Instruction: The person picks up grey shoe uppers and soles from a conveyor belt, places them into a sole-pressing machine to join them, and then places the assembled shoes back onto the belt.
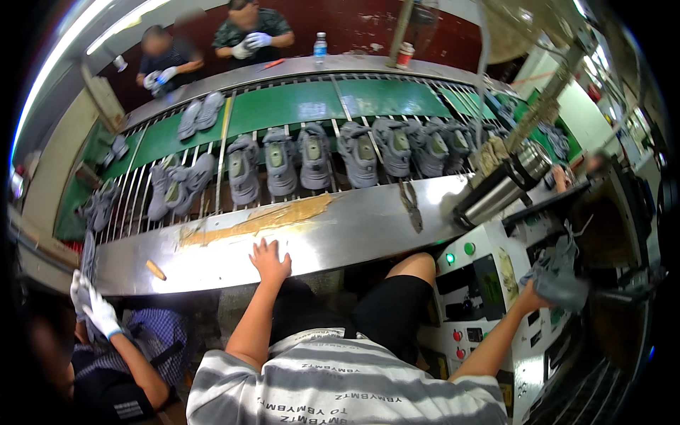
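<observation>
My left hand (270, 261) rests on the near edge of the metal ledge (340, 230), its fingers spread and nothing in them. Out to the right, my right hand (533, 296) grips a grey shoe (561, 287) beside the white machine; the shoe covers most of the fingers, and its laces stick up loosely. In front of me, a row of grey sneakers (281, 168) stands on the roller rack, toes toward me. A strip of brown tape (258, 221) lies along the ledge near my left hand.
A control panel (467, 283) with lit green buttons stands right of my knee. Pliers (411, 207) and a steel thermos (503, 185) are on the ledge. A wooden-looking stick (156, 270) lies at left. Gloved co-workers sit across the green conveyor (283, 105) and at my left.
</observation>
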Motion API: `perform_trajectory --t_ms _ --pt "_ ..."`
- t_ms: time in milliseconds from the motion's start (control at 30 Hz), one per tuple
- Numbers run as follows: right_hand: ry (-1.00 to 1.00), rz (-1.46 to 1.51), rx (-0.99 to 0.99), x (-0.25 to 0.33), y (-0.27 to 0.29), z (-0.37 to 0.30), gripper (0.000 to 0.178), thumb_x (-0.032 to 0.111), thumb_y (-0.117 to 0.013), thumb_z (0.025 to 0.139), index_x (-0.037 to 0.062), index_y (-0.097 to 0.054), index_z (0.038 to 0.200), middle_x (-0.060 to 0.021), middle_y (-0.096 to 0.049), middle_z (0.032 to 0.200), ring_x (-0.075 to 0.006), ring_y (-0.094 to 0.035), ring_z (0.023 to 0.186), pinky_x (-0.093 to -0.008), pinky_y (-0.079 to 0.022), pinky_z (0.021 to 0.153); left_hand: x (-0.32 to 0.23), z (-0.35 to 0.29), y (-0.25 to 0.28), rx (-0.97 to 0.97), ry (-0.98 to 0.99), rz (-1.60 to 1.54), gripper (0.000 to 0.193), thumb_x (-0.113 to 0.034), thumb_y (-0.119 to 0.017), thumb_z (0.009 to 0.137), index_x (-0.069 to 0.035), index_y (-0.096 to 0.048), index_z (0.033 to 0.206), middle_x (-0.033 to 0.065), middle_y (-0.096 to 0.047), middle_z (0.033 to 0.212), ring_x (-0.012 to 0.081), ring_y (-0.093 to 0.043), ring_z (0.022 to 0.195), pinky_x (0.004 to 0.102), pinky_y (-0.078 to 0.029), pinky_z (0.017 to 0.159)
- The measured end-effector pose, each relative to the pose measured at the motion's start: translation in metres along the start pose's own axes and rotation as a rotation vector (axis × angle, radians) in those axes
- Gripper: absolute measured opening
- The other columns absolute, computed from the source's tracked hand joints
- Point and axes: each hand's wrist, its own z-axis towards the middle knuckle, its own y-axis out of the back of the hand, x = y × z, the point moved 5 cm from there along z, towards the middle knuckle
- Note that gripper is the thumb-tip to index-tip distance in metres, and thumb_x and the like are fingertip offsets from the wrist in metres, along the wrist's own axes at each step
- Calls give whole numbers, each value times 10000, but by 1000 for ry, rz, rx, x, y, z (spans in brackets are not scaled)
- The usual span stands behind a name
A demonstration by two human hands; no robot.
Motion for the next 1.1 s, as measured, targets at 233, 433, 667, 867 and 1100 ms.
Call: perform_trajectory --t_ms 233,433,667,867,1100 --pt "-167 651 552 69 -55 -159 481 -38 -519 568 -94 -569 1043 -159 -596 1131 -297 -587 996 -390 -449 939 -89 -56 11 709 -128 -1275 625 -208 -704 847 -63 -399 1373 181 -487 1337 301 -484 1234 418 -400 1028" --pt "-418 1328 1462 222 -112 -317 654 54 -598 685 48 -451 1323 -88 -497 1304 -274 -476 1203 -428 -347 1051 -116 -22 88 612 -170 -1918 828 -326 -790 741 -40 -357 1387 167 -464 1353 288 -475 1237 418 -405 1032" --pt "39 821 1629 349 -117 -332 222 97 -657 817 -30 -651 999 -101 -676 945 -183 -633 921 -299 -470 859 106 -25 129 -54 375 -2072 723 -422 -644 795 1 -423 1338 152 -526 1302 307 -533 1174 430 -418 1031" --pt "-87 589 1582 250 -141 -340 170 26 -615 842 -33 -652 997 -72 -662 924 -142 -623 878 -270 -475 824 216 -60 173 -549 441 -702 582 -73 -798 678 23 -542 1191 116 -624 1079 207 -599 988 329 -474 869" --pt "-99 208 1305 156 -136 -316 139 63 -638 817 -28 -671 917 -82 -675 815 -164 -635 754 -285 -501 696 196 -43 137 -723 361 -696 657 -156 -816 673 -26 -493 1231 121 -608 1091 214 -585 987 336 -454 879"
